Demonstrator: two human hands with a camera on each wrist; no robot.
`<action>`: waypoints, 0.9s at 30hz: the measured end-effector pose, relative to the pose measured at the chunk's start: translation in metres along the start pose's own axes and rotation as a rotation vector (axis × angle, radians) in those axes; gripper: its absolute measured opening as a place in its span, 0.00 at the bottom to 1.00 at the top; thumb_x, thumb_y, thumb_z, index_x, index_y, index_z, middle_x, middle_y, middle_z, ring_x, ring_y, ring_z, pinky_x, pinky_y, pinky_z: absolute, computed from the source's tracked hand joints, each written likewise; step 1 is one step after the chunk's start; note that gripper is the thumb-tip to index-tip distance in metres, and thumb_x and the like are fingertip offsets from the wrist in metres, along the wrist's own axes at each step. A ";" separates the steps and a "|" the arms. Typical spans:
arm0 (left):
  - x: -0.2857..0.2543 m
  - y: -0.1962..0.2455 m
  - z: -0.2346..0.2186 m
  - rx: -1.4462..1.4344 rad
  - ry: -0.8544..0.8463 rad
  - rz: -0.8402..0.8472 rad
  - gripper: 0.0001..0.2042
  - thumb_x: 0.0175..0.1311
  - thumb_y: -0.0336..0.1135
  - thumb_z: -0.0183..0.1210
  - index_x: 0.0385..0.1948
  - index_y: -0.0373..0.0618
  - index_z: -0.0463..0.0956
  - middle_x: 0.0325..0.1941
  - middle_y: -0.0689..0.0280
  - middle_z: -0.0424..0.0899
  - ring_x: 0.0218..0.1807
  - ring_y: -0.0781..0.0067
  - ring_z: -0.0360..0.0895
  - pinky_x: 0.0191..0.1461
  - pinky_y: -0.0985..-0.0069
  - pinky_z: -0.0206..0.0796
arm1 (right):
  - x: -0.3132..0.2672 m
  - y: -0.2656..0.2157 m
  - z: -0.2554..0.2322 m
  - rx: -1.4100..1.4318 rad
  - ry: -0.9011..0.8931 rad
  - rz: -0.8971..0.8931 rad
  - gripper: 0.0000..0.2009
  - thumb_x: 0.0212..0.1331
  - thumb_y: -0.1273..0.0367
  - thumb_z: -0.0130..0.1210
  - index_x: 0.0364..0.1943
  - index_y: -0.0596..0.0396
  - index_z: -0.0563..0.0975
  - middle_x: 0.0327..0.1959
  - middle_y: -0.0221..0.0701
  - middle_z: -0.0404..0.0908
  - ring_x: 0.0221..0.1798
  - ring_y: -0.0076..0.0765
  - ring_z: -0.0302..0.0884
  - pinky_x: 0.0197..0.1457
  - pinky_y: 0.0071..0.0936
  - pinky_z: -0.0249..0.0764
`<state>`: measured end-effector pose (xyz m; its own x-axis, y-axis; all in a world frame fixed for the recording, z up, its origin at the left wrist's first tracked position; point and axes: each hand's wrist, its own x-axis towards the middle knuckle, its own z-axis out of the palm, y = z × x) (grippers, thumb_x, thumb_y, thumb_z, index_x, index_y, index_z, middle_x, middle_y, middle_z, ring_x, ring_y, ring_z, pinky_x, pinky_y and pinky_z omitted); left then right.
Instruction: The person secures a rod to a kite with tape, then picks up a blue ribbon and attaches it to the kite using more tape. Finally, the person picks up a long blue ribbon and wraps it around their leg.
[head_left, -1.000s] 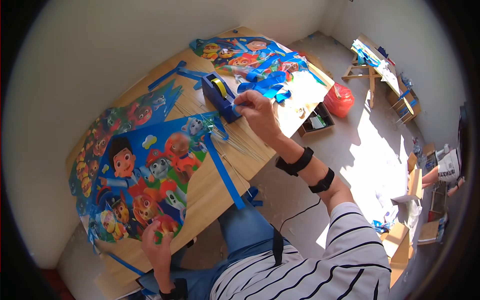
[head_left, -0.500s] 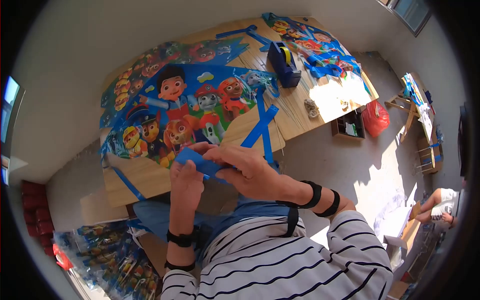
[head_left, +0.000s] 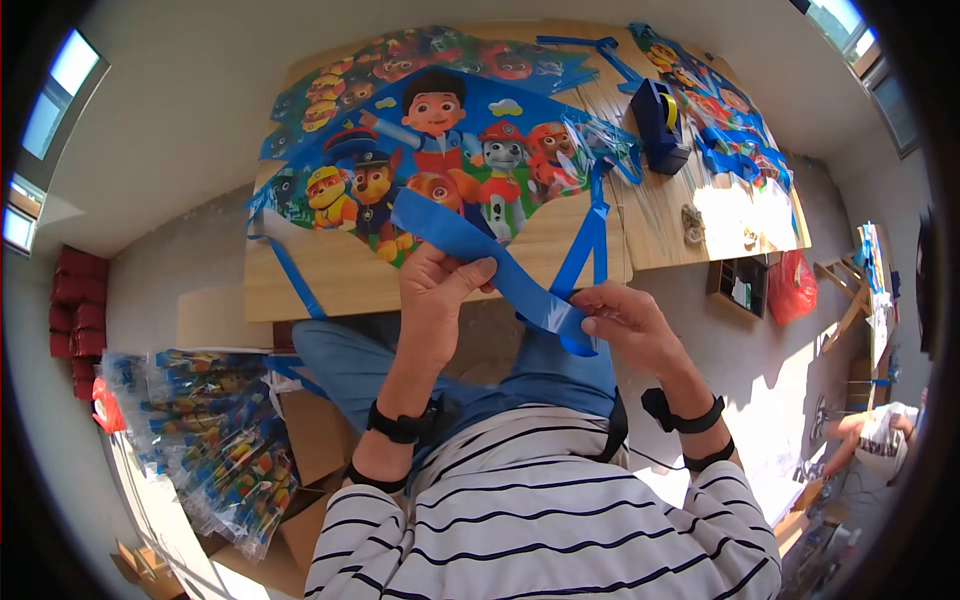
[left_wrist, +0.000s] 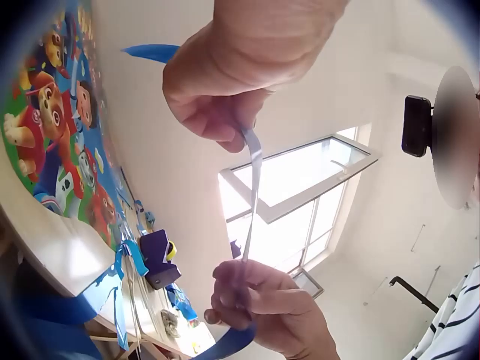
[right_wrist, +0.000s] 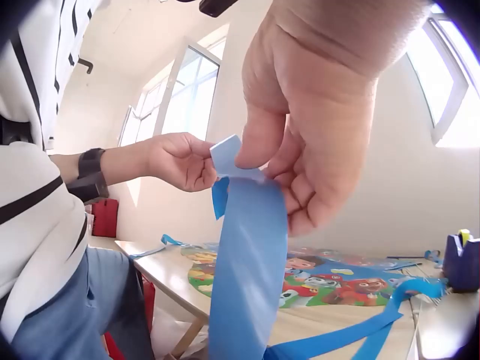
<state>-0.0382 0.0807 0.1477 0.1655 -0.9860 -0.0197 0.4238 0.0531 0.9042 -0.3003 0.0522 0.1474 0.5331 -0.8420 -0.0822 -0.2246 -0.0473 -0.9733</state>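
Note:
A wide blue ribbon (head_left: 522, 287) is stretched between both hands above the table's front edge. My left hand (head_left: 433, 300) pinches it between thumb and fingers, with one end sticking up past them. The right hand (head_left: 637, 325) pinches the ribbon nearer its other end; in the right wrist view the thumb and fingers of this hand (right_wrist: 311, 127) grip it and a broad length hangs below. Behind the hands, a printed cartoon sheet (head_left: 435, 150) lies flat on the table, with blue ribbons (head_left: 590, 245) at its right corner.
A dark blue tape dispenser (head_left: 657, 130) stands right of the sheet, beside thin sticks. More printed sheets (head_left: 690, 75) lie at the back right. Below the right edge are a small box (head_left: 737, 290) and a red bag (head_left: 792, 288). Wrapped packets (head_left: 215, 440) lie at lower left.
The right hand has come from the tape dispenser to the left hand, then moved apart to the right, spreading the blue ribbon between them. The head view has shifted, showing the table further up.

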 end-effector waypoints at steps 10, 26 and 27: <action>-0.020 -0.018 0.045 0.312 -0.184 -0.027 0.09 0.59 0.19 0.62 0.41 0.31 0.78 0.36 0.67 0.84 0.38 0.83 0.79 0.44 0.81 0.73 | 0.043 -0.033 0.049 0.360 0.208 -0.102 0.08 0.57 0.72 0.64 0.38 0.61 0.82 0.30 0.23 0.79 0.34 0.15 0.72 0.39 0.17 0.71; -0.006 -0.020 0.031 0.170 -0.196 -0.094 0.04 0.63 0.23 0.61 0.33 0.39 0.75 0.29 0.73 0.79 0.33 0.88 0.73 0.36 0.86 0.66 | 0.043 -0.035 0.037 0.689 0.246 -0.012 0.09 0.60 0.73 0.62 0.42 0.62 0.83 0.36 0.28 0.85 0.37 0.18 0.78 0.44 0.18 0.74; -0.005 -0.020 0.032 0.157 -0.195 -0.089 0.04 0.62 0.22 0.61 0.33 0.39 0.75 0.30 0.73 0.79 0.33 0.87 0.74 0.37 0.86 0.67 | 0.043 -0.035 0.037 0.702 0.249 -0.014 0.09 0.60 0.73 0.62 0.42 0.62 0.83 0.37 0.29 0.85 0.37 0.18 0.78 0.44 0.18 0.74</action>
<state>-0.0757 0.0801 0.1430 -0.0479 -0.9983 -0.0331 0.2835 -0.0454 0.9579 -0.2396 0.0374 0.1701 0.3126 -0.9447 -0.0989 0.3993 0.2252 -0.8887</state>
